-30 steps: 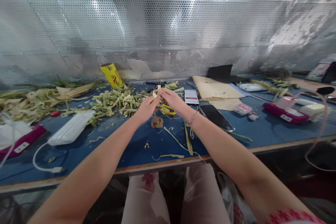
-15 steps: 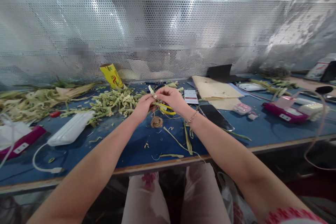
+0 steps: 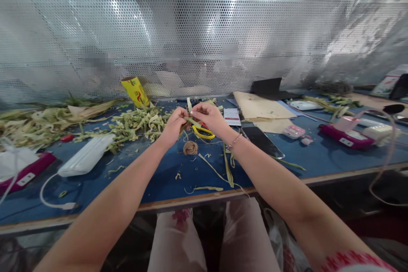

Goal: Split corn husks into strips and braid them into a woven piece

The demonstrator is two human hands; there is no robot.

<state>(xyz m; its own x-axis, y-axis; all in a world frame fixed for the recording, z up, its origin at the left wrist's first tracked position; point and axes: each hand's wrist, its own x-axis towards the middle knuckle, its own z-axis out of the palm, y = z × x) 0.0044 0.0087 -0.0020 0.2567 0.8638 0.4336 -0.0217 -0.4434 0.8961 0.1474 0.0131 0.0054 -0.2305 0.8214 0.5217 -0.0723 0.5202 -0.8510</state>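
My left hand (image 3: 175, 126) and my right hand (image 3: 208, 118) meet over the middle of the table. Both are closed on a pale green strip of dried husk (image 3: 189, 104), whose free end sticks up between the fingertips. A further length of it slants down under my right fingers. Just below the hands lies a tool with yellow handles (image 3: 204, 132), partly covered by my right hand. A small brown coil of twine (image 3: 190, 148) sits nearer to me. Loose husk strips (image 3: 227, 170) are spread between my forearms.
On the left are a heap of husk pieces (image 3: 140, 122), a yellow tube (image 3: 135, 92) and a white power bank (image 3: 86, 156) with a cable. A dark phone (image 3: 263, 141) and brown paper (image 3: 259, 106) lie to the right. A perforated metal screen (image 3: 204, 42) stands behind.
The upright end of the husk strip has swung from leaning left to nearly vertical. My fingers have shifted slightly, and more of the yellow-handled tool shows.
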